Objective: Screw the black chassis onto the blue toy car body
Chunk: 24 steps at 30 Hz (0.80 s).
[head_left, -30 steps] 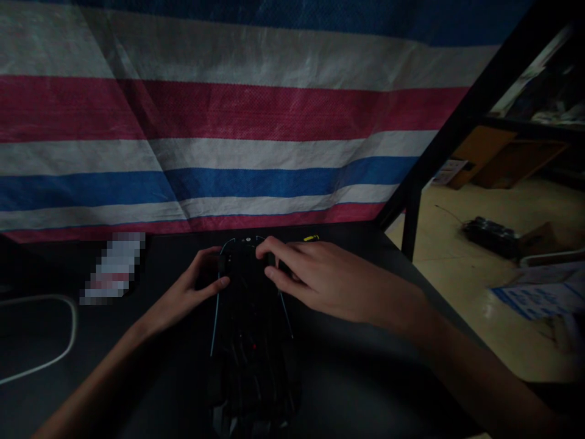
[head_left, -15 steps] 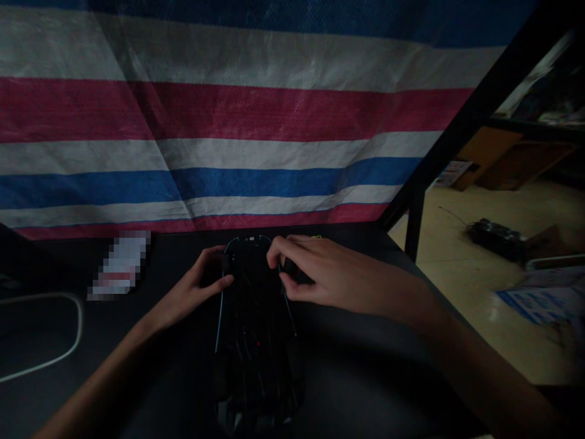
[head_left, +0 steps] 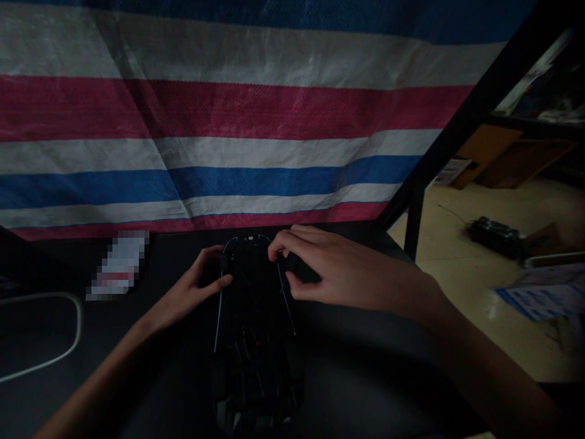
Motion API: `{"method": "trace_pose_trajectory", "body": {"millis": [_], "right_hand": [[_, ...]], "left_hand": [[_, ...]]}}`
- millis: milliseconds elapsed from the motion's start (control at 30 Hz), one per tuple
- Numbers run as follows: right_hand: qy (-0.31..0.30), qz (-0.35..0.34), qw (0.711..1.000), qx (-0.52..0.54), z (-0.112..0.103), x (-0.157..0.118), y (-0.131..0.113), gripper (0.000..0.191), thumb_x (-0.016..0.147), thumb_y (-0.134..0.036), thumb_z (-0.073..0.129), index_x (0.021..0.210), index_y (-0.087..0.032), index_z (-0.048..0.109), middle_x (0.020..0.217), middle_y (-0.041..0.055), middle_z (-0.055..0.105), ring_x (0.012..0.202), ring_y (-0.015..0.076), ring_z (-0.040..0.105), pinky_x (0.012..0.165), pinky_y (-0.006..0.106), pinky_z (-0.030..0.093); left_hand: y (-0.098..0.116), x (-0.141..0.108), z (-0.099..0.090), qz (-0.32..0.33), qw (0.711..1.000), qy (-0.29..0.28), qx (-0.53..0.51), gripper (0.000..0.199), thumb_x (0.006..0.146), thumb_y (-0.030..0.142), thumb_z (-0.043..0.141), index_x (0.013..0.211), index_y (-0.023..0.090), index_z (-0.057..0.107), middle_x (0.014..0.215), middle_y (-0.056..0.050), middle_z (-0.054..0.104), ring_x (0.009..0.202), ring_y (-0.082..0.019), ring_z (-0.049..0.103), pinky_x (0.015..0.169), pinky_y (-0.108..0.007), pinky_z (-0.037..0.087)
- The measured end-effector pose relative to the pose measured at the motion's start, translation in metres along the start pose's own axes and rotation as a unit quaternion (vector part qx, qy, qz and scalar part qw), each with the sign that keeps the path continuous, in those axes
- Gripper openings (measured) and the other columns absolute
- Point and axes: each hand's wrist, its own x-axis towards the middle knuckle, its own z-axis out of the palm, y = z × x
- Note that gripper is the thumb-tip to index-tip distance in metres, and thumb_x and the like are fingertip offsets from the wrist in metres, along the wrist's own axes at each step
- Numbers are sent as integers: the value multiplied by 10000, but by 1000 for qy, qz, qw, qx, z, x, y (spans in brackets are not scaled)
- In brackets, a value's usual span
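A long black toy car [head_left: 256,366] lies on the dark table, seemingly underside up, with thin pale-blue edging and a tiny red spot. Much of its detail is lost in the dim light. My left hand [head_left: 201,283] grips its far left side by a wheel, thumb on the near side and fingers behind. On the opposite side, my right hand [head_left: 315,262] curves around the far right wheel [head_left: 291,263]. Its index fingertip is at the car's edge and its thumb stands apart from the finger, with a gap between them.
A striped tarp [head_left: 228,110] hangs behind the dark table [head_left: 356,353]. On the left lie a blurred-out pale packet [head_left: 119,265] and a white cable [head_left: 78,323]. A black frame post [head_left: 414,222] rises at the right; beyond it, boxes and a dark object [head_left: 496,236] sit on the floor.
My right hand has risen slightly, and its thumb and index finger have spread farther apart at the wheel. The left hand and the toy car have barely moved.
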Motion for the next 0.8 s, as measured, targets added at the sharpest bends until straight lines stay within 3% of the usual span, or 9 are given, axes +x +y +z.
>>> {"method": "trace_pose_trajectory", "body": {"millis": [133, 333, 533, 667, 800], "right_hand": [[3, -24, 1000, -3, -4, 0, -2, 220, 913, -118, 574, 1122, -187, 566, 1097, 39, 612, 1052, 174, 570, 951, 313, 418], [-3, -67, 998, -11, -7, 0, 0, 212, 887, -19, 522, 995, -198, 557, 1031, 20, 581, 964, 153, 553, 846, 296, 416], [-10, -87, 995, -41, 3, 5, -3, 219, 852, 14, 483, 897, -201, 494, 998, 34, 564, 983, 172, 528, 864, 310, 418], [31, -45, 994, -93, 11, 9, -4, 122, 929, -147, 543, 1046, -183, 531, 1025, 58, 613, 994, 202, 572, 917, 344, 440], [49, 43, 984, -166, 10, 7, 1, 220, 1058, -351, 444, 1143, -175, 542, 939, 67, 673, 846, 213, 633, 778, 353, 457]], "left_hand": [[2, -1, 1, 4, 1000, 4, 1, 554, 955, 492, 629, 1427, 297, 415, 1396, -96, 600, 1361, -288, 533, 1155, -492, 403], [4, 0, 1, 6, 1000, 4, 7, 564, 950, 501, 628, 1427, 294, 409, 1390, -99, 609, 1345, -301, 547, 1153, -512, 402], [3, 0, 1, 14, 1000, 9, 10, 560, 940, 507, 638, 1413, 297, 422, 1380, -89, 621, 1360, -311, 533, 1152, -509, 408], [1, 0, 1, 10, 1000, 9, 7, 560, 941, 506, 640, 1416, 303, 423, 1372, -80, 622, 1345, -309, 544, 1146, -500, 417], [0, 1, 0, 0, 1000, 2, 5, 565, 949, 508, 629, 1428, 305, 409, 1380, -87, 609, 1356, -301, 534, 1148, -489, 413]]}}
